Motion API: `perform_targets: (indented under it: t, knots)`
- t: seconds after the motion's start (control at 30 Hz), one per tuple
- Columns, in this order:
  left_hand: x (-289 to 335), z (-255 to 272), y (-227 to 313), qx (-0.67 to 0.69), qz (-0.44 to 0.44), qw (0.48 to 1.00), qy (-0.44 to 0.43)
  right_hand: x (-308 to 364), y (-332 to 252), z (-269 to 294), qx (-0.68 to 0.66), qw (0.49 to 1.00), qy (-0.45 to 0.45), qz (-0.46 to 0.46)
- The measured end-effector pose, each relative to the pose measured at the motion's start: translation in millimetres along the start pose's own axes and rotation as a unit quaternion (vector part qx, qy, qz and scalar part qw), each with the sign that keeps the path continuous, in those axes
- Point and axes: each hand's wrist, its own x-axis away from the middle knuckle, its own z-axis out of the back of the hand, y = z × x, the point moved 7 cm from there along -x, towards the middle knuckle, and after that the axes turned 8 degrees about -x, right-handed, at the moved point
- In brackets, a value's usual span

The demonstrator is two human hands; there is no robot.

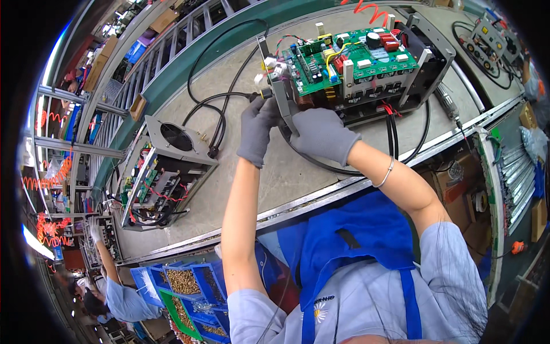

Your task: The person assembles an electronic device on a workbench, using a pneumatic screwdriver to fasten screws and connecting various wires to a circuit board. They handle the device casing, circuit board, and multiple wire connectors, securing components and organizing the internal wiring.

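An open metal chassis (424,63) with a green circuit board (355,57) on top stands on the grey conveyor bench (258,172). Both my hands wear grey gloves. My left hand (258,129) grips a screwdriver (260,94) with a black and yellow handle, its tip at the chassis's grey end panel (281,94). My right hand (322,135) presses against the lower part of that same panel, holding it. Black cables (395,135) run from under the chassis.
A second chassis (163,172) with a fan panel stands to the left on the bench, linked by a looping black cable (220,123). A third unit (487,37) sits far right. Blue bins of screws (186,284) lie below the bench. Another person (114,295) works at lower left.
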Motion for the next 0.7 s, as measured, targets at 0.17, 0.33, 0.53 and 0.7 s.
perform_targets:
  t: [0.17, 0.33, 0.53, 0.7]
  knots:
    - [0, -16, 14, -0.015, -0.025, 0.999, -0.033, 10, 18, -12, -0.067, 0.996, 0.051, 0.023]
    - [11, -22, 3, -0.096, -0.008, 0.993, -0.069, 53, 34, -33, -0.35, 0.927, 0.134, -0.011]
    - [-15, -3, -32, -0.1, 0.054, 0.991, 0.074, 51, 64, -56, -0.686, 0.695, 0.104, -0.188]
    - [-28, -20, -6, -0.248, -0.004, 0.968, -0.025, 31, 66, -77, -0.808, 0.57, 0.021, -0.148]
